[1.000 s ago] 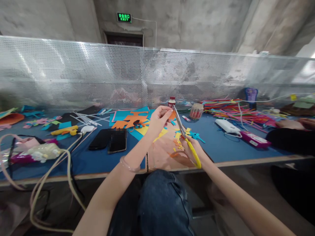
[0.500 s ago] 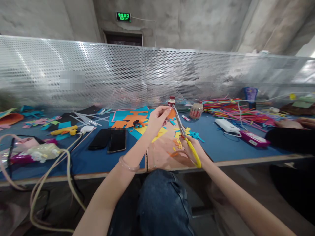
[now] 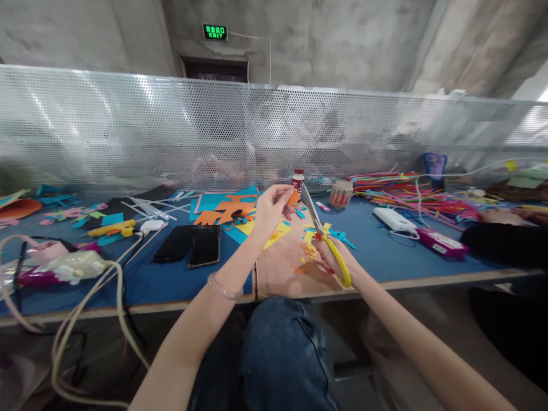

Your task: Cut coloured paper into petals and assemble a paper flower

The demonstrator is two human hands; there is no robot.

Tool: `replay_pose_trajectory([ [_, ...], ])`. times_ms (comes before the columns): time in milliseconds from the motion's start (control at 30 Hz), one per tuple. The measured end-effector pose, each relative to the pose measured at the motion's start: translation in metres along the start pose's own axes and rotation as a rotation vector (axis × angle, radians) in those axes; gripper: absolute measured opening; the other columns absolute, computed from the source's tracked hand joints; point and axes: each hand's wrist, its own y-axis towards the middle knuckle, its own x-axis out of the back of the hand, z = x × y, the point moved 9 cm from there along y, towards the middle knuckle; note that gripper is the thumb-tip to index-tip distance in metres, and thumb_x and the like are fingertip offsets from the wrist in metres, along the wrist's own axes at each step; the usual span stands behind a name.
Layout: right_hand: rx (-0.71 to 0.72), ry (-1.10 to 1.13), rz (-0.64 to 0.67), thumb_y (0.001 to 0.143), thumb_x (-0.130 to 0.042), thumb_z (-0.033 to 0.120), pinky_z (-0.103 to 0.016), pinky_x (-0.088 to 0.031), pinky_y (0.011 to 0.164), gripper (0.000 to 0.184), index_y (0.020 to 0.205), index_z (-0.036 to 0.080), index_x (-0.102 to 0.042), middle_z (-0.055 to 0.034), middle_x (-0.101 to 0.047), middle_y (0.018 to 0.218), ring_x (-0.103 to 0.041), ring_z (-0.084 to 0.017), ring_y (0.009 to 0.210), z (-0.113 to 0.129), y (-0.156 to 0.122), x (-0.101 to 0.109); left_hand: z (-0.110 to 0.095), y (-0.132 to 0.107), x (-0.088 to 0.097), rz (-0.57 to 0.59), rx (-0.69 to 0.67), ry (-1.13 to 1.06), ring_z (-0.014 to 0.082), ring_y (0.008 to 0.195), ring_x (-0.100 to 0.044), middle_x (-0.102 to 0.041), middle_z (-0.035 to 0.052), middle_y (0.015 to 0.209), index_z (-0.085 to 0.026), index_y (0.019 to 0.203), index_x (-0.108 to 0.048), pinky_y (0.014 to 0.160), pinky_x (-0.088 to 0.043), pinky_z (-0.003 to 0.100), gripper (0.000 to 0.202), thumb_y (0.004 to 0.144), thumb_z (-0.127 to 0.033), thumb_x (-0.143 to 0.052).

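A small piece of orange paper [image 3: 294, 197] is pinched between the fingers of my left hand [image 3: 274, 206], raised over the table. My right hand [image 3: 330, 251] grips yellow-handled scissors [image 3: 341, 264], their metal blades pointing up and away from me. The blades are just right of the orange paper and seem apart from it. Below lie small yellow and orange scraps [image 3: 309, 251] and blue cut pieces [image 3: 341, 238]. Orange sheets with cut-out gaps [image 3: 229, 208] and a yellow sheet [image 3: 278, 233] lie left of my hands.
Behind my hands stand a red-capped bottle [image 3: 298, 176] and a jar [image 3: 341, 194]. Two dark phones [image 3: 204, 245], a yellow glue gun [image 3: 112, 229] and cables are at left. Pipe cleaners [image 3: 411, 197], a white power bank [image 3: 394, 220] and a person's dark sleeve [image 3: 505, 245] are at right.
The orange paper is drawn in closer to my left fingers, with less of it showing. A gap now shows between it and the scissor blades.
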Motion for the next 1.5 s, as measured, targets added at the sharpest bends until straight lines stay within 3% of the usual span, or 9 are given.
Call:
replay_pose_trajectory([
  [133,-0.053,0.058,0.035,0.080,-0.052,0.039,-0.021,-0.032,0.036,0.019,0.082,0.022,-0.046,0.0069,-0.038,0.052,-0.035,-0.009,0.038,-0.010,0.005,-0.004,0.003,0.003,0.003,-0.006,-0.022,0.053,0.0114,0.070,-0.065,-0.068,0.0062,0.094,-0.019,0.104,-0.063,0.060,-0.054,0.025,0.020,0.086,-0.025,-0.057],
  [267,0.025,0.075,0.075,0.073,-0.062,0.041,-0.018,-0.031,0.038,0.028,0.089,0.022,-0.047,0.0070,-0.043,0.061,-0.040,-0.007,0.044,-0.012,0.013,-0.007,0.001,0.004,0.006,-0.018,-0.050,0.116,0.0129,0.078,-0.065,-0.067,0.0066,0.098,-0.019,0.110,-0.062,0.067,-0.054,0.027,0.026,0.084,-0.019,-0.058],
  [400,-0.027,0.087,0.115,0.077,-0.057,0.042,-0.018,-0.027,0.035,0.026,0.086,0.022,-0.045,0.0092,-0.037,0.054,-0.032,-0.006,0.038,-0.010,0.010,-0.006,0.000,0.004,0.012,-0.067,-0.054,0.129,0.0139,0.087,-0.065,-0.067,0.0081,0.106,-0.019,0.112,-0.060,0.082,-0.053,0.031,0.032,0.080,-0.014,-0.060],
  [500,-0.058,0.033,0.076,0.079,-0.055,0.042,-0.020,-0.028,0.032,0.024,0.087,0.022,-0.045,0.0098,-0.035,0.049,-0.031,-0.007,0.034,-0.003,0.006,0.001,0.002,0.004,0.011,-0.062,-0.053,0.108,0.0149,0.093,-0.064,-0.067,0.0087,0.106,-0.017,0.110,-0.059,0.088,-0.050,0.033,0.032,0.078,-0.015,-0.062],
  [700,-0.027,0.109,0.002,0.078,-0.057,0.035,-0.019,-0.030,0.034,0.019,0.083,0.020,-0.048,0.0083,-0.040,0.048,-0.033,-0.006,0.034,0.002,0.005,0.004,0.012,0.003,0.011,-0.056,0.027,0.117,0.0153,0.083,-0.065,-0.070,0.0069,0.090,-0.015,0.087,-0.063,0.075,-0.052,0.029,0.013,0.076,-0.022,-0.065],
  [833,-0.037,0.199,0.018,0.076,-0.059,0.036,-0.019,-0.032,0.035,0.020,0.083,0.020,-0.048,0.0090,-0.041,0.049,-0.033,-0.005,0.033,0.001,0.006,-0.001,0.017,0.003,0.010,-0.032,0.067,0.078,0.0155,0.080,-0.065,-0.069,0.0062,0.089,-0.017,0.091,-0.063,0.062,-0.051,0.025,0.015,0.079,-0.025,-0.063],
  [1067,-0.007,0.121,0.014,0.077,-0.053,0.035,-0.021,-0.030,0.031,0.021,0.065,0.020,-0.043,0.0078,-0.035,0.042,-0.033,-0.007,0.030,0.010,0.002,0.004,0.020,0.004,0.000,0.058,0.050,0.041,0.0100,0.066,-0.060,-0.066,0.0049,0.093,-0.019,0.106,-0.060,0.063,-0.050,0.026,0.025,0.083,-0.027,-0.061],
  [1267,0.023,0.062,0.080,0.080,-0.054,0.042,-0.019,-0.028,0.031,0.025,0.072,0.020,-0.047,0.0068,-0.041,0.047,-0.035,-0.007,0.034,0.013,0.002,0.000,0.025,0.004,0.001,0.057,0.096,0.059,0.0073,0.056,-0.052,-0.061,0.0007,0.070,-0.015,0.083,-0.058,0.055,-0.042,0.023,0.019,0.078,-0.030,-0.068],
  [1500,0.082,-0.037,0.105,0.081,-0.051,0.044,-0.018,-0.031,0.035,0.028,0.070,0.019,-0.046,0.0058,-0.043,0.044,-0.038,-0.007,0.036,0.009,0.007,0.000,0.026,0.005,0.000,0.087,0.150,0.051,0.0066,0.051,-0.046,-0.052,-0.0024,0.061,-0.018,0.079,-0.054,0.047,-0.035,0.019,0.015,0.086,-0.031,-0.056],
])
